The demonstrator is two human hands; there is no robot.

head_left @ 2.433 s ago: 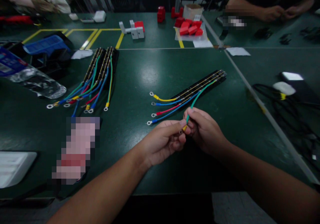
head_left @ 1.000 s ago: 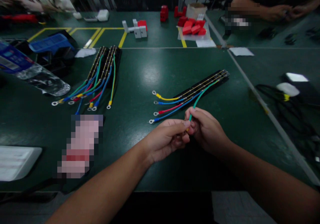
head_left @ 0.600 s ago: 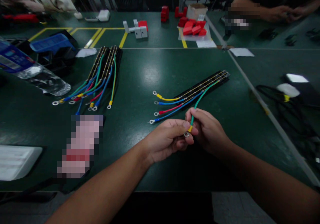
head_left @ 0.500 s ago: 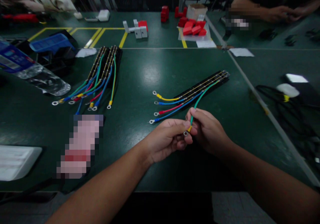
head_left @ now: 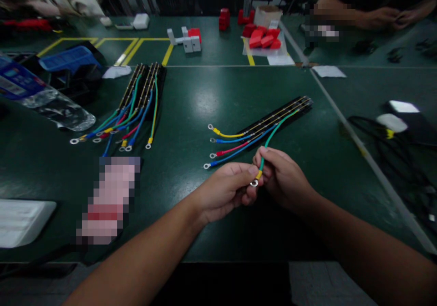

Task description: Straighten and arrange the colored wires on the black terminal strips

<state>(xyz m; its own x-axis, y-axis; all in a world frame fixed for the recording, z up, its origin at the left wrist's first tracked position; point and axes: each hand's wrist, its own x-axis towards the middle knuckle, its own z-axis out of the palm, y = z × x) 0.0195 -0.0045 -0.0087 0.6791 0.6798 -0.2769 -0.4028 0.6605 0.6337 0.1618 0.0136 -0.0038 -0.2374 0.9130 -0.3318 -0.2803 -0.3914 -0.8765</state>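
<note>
A green wire [head_left: 271,136] runs from a black strip [head_left: 273,117] with brass-coloured rails down to my hands. At its end are a yellow sleeve and a metal ring terminal [head_left: 254,183]. My left hand [head_left: 230,190] pinches this end between thumb and fingers. My right hand [head_left: 282,174] is closed on the green wire just above the sleeve; its lower fingers are partly hidden. On the table beside my left hand lie the strip's other wires, each with a ring terminal: a yellow wire [head_left: 232,135], a red wire [head_left: 235,149] and two blue ones.
More wired strips [head_left: 146,87] lie to the left. Near them are a plastic bottle [head_left: 58,108], a blue tray [head_left: 71,58] and a pixelated object [head_left: 111,196]. Red parts [head_left: 264,38] and grey blocks [head_left: 191,44] stand at the back. A black cable [head_left: 385,151] lies right. Another person's hands [head_left: 389,18] are far right.
The ring terminal has turned slightly in my fingers and shows more brightly. My left fingers have shifted a little; both hands stay in place on the green wire.
</note>
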